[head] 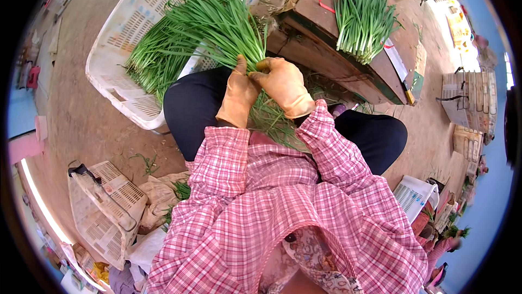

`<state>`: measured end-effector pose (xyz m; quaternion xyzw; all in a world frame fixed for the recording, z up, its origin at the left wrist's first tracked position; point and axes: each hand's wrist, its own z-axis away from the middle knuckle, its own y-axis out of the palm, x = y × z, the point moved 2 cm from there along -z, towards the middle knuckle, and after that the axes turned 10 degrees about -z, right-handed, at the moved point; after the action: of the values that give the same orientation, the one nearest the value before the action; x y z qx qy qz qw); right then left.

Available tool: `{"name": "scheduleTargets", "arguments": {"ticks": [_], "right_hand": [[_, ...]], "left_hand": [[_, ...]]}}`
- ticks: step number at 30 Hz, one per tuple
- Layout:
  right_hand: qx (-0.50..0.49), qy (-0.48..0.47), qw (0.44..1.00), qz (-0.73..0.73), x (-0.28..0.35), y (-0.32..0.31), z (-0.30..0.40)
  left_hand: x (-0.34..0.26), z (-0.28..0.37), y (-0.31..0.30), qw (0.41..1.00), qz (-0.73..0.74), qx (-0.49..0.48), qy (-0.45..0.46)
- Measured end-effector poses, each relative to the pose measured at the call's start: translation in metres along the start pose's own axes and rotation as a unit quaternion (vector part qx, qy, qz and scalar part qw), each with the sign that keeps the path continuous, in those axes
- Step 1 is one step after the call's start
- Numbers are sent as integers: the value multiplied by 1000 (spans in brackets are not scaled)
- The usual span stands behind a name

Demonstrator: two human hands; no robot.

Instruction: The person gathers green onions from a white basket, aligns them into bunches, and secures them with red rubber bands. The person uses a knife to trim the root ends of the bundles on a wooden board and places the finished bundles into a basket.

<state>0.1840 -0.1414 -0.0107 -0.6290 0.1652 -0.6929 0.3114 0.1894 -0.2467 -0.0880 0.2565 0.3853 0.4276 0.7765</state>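
My left hand [240,90], in an orange rubber glove, grips the stem ends of a bunch of green garlic chives [228,21]. Gloved the same way, my right hand [285,84] pinches at the same stems from the right, its fingertips against the left hand. The leaves fan up and leftward over a white plastic crate [118,29], where more chives [157,49] lie. On a brown board-topped box [312,12] to the right rests another chive bundle [363,17]. A knife [396,59] with a yellow and black handle lies beside that bundle, near a red tie [326,4].
Loose chive trimmings [271,120] lie between my knees. Worn crates [104,204] and a cloth sack [157,200] stand at the lower left. Stacked crates [471,98] stand at the far right. A white crate [414,196] is near people at the lower right.
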Motion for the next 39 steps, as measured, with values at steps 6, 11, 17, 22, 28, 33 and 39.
{"name": "scheduleTargets", "arguments": {"ticks": [6,11,17,22,28,33,39], "right_hand": [[52,131,899,-416,-24,-4,-8],[80,141,876,-454,-34,-2,-11],[165,107,883,-427,-15,-24,19],[228,114,950,-180,-24,-56,50],[28,-40,994,-99,-15,-15,8],[67,75,959,-266,-25,-15,-7],[65,111,941,-314,-25,-16,-7]], "left_hand": [[-6,15,13,998,52,24,-37],[-2,-15,-21,926,90,361,-68],[-4,-3,2,996,-88,-17,11],[-2,-9,-12,996,-82,30,25],[0,-13,-7,999,-6,47,-1],[-6,-9,-1,989,102,97,-35],[-5,-5,-3,987,83,132,-36]]}}
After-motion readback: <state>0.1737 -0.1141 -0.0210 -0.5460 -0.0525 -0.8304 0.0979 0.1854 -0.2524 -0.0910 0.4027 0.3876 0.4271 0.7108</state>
